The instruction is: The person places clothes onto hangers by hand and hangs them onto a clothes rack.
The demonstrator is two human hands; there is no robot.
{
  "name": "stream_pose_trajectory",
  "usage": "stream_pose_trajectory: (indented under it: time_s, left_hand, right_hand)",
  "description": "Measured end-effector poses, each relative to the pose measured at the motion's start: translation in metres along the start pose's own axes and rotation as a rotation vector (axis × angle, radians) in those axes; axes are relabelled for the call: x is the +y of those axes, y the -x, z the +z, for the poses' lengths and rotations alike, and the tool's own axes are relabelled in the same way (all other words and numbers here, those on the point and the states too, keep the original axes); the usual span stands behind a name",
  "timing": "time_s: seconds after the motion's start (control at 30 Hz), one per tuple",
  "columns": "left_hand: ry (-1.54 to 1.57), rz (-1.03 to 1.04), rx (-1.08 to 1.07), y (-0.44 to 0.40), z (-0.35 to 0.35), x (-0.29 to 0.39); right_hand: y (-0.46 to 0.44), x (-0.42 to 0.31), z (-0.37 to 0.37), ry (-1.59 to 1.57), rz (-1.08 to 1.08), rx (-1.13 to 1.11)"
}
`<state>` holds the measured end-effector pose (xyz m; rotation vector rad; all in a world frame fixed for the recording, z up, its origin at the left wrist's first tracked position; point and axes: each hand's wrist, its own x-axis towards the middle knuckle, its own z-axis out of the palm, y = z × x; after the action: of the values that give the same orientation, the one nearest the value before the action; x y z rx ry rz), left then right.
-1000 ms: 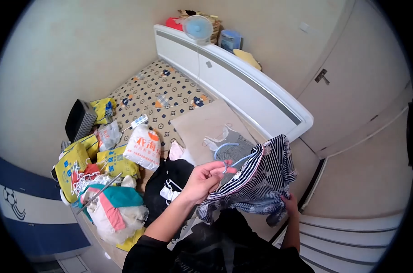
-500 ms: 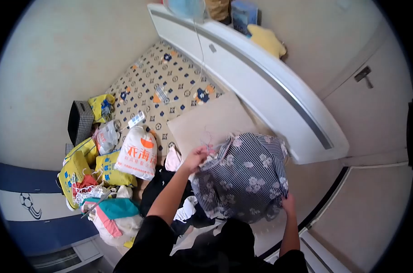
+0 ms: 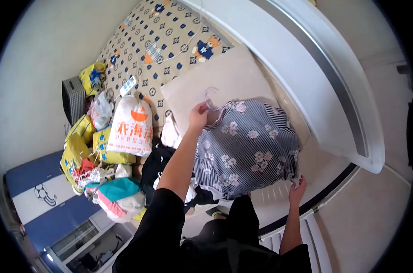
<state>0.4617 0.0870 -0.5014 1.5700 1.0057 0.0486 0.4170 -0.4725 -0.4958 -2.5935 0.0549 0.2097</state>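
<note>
Left arm (image 3: pixel 173 170) reaches up and forward, elbow low, forearm angled toward 1 o'clock. Left hand (image 3: pixel 198 116) gripping, fingers closed on a thin pale hanger (image 3: pixel 206 94) by the neckline. Right arm comes up from the bottom edge; right hand (image 3: pixel 297 191) has its fingertips at the hem corner, can't tell if fabric is pinched.

Black-and-white striped floral shirt (image 3: pixel 247 148) lies spread between the two hands, printed face up. From shirt centre: left hand at 10 o'clock, right hand at 4, hanger hook at 11, pointing away from the wearer.

Around it, same centre: beige flat pad (image 3: pixel 229 68) toward 12, near part covered by the shirt; bear-print bed sheet (image 3: pixel 170 32) at 11; white headboard (image 3: pixel 302 59) between 1 and 2, curving down to 3. Power strip (image 3: pixel 128 85) at 10. White bag with orange print (image 3: pixel 131 123) at 9, yellow bags (image 3: pixel 77 148) beyond it. Pale pink garment (image 3: pixel 170 133) and black garment (image 3: pixel 154 161) near 9, left forearm blocking part of the black one. Teal-pink-white clothes bundle (image 3: pixel 120 193) at 8. Navy-and-white cabinet (image 3: pixel 47 195) farther out, between 8 and 9.
</note>
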Motion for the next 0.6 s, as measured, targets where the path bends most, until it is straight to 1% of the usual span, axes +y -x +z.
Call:
stream_pose_trajectory:
  time_s: [0.07, 0.1, 0.17, 0.23, 0.27, 0.33, 0.4, 0.47, 0.53, 0.57, 0.6]
  left_hand:
    - [0.378, 0.001, -0.064, 0.009, -0.013, 0.0]
    - [0.338, 0.073, -0.108, 0.021, -0.027, 0.002]
    - [0.407, -0.01, -0.053, 0.066, -0.062, 0.016]
    - [0.462, -0.114, 0.001, 0.117, -0.1, 0.023]
    - [0.583, -0.134, 0.004, 0.143, -0.122, 0.006]
    - [0.656, -0.201, 0.056, 0.204, -0.163, -0.024]
    - [0.685, -0.301, 0.168, 0.271, -0.189, -0.043]
    - [0.726, -0.382, 0.292, 0.331, -0.207, -0.088]
    - [0.804, -0.487, 0.366, 0.39, -0.221, -0.127]
    - [0.833, -0.523, 0.402, 0.415, -0.224, -0.147]
    - [0.878, -0.519, 0.407, 0.439, -0.226, -0.172]
  right_hand:
    - [0.007, -0.017, -0.004, -0.036, 0.092, -0.1]
    - [0.013, -0.024, 0.001, -0.106, 0.093, -0.158]
    - [0.028, -0.037, 0.015, -0.244, 0.092, -0.282]
    - [0.042, -0.073, 0.023, -0.189, -0.057, -0.422]
    - [0.049, -0.094, 0.028, -0.161, -0.137, -0.489]
    - [0.069, -0.122, 0.056, -0.323, -0.191, -0.627]
    - [0.091, -0.166, 0.068, -0.335, -0.288, -0.847]
    - [0.116, -0.202, 0.083, -0.368, -0.339, -1.098]
    - [0.15, -0.231, 0.101, -0.356, -0.514, -1.184]
    - [0.162, -0.25, 0.105, -0.251, -0.736, -1.175]
    - [0.177, -0.267, 0.11, -0.166, -0.807, -1.188]
